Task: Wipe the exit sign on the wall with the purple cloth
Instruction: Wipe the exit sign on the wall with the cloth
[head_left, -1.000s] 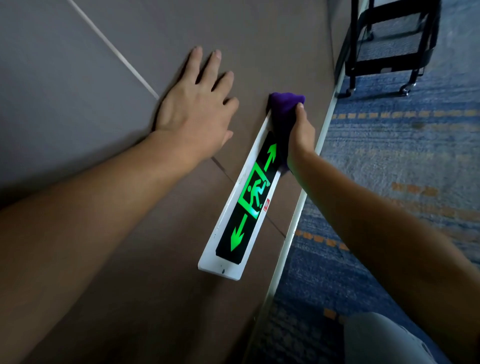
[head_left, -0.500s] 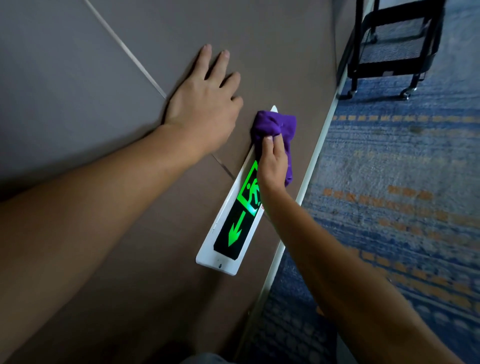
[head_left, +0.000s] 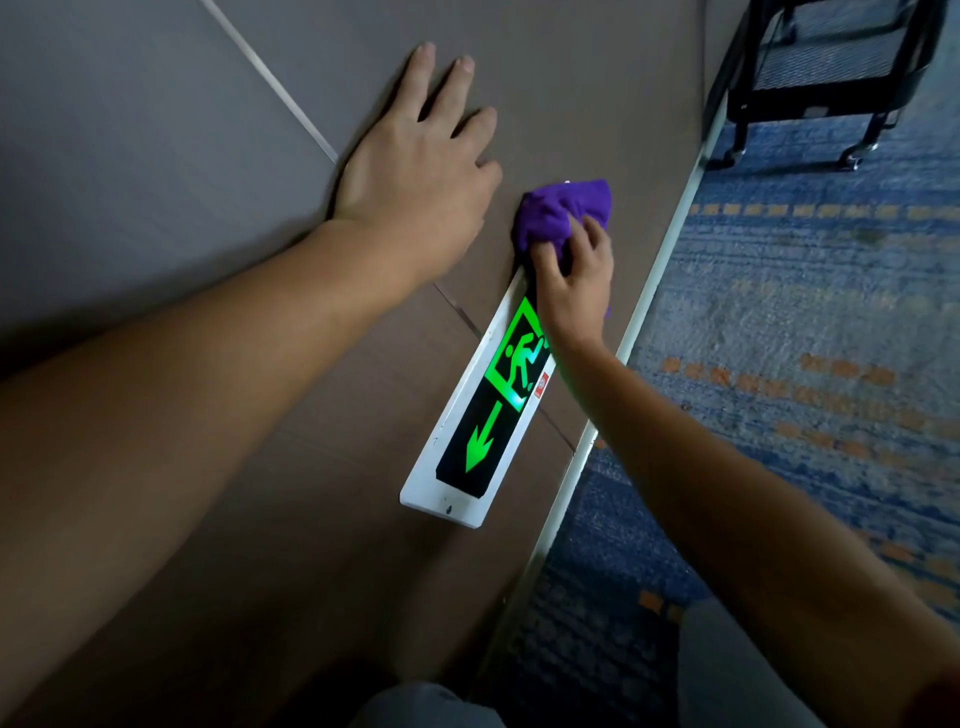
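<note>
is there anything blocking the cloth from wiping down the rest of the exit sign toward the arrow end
Nothing visible blocks it. The right hand presses the purple cloth on the far end of the exit sign; the running figure and arrow lie bare. The left hand rests flat on the wall, beside the sign.

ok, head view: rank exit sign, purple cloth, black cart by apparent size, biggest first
1. exit sign, the longest, though its upper end is hidden under the cloth and right hand.
2. black cart, cropped by the frame and farther off, so this rank is unsure.
3. purple cloth, bunched and partly covered by the hand.
</note>
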